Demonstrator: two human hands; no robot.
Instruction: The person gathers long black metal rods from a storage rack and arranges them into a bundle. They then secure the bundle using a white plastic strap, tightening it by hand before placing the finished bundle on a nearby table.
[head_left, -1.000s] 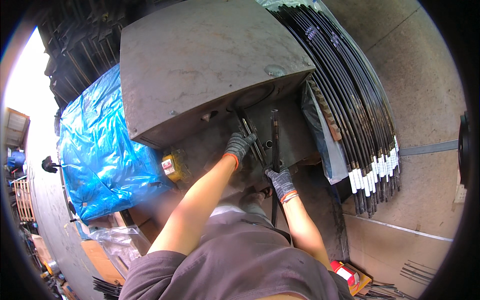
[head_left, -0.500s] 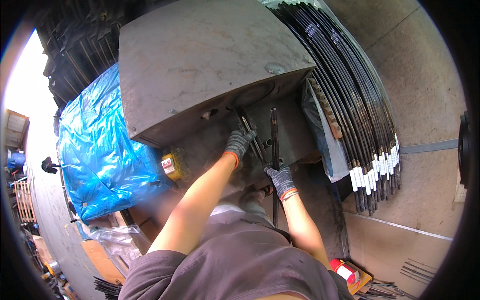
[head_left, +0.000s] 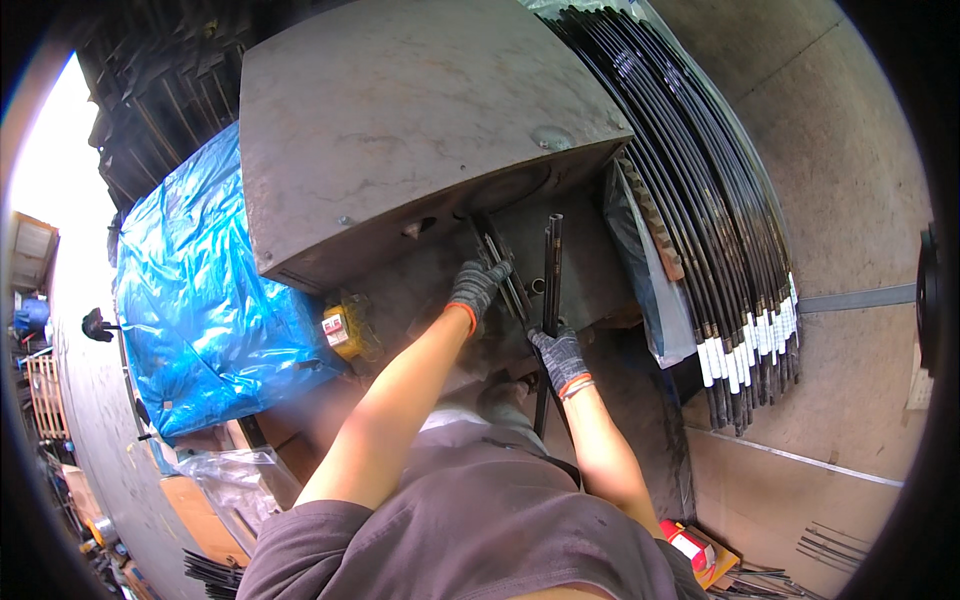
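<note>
Both my hands wear grey knit gloves with orange cuffs. My left hand (head_left: 480, 287) is closed around slim metal bars (head_left: 511, 283) that slope out from under the grey metal housing (head_left: 430, 120); their exact kind is unclear. To its right, my right hand (head_left: 562, 357) grips black metal tubes (head_left: 553, 270) standing almost upright in the picture. Two tube tops show side by side above the fingers, the right one with an open end. Below the hand the tubes run down toward my body. A small metal ring (head_left: 538, 286) sits between the bars and the tubes.
Many black rods with white sleeves (head_left: 700, 200) lie stacked at the right. A blue plastic sheet (head_left: 215, 310) covers a pile at the left, beside a yellow object (head_left: 345, 330). A red-and-white object (head_left: 690, 547) lies low at the right, near thin rods.
A second black tube now shows beside the first at my right hand, and the lower ends have spread apart. My left hand has hardly moved.
</note>
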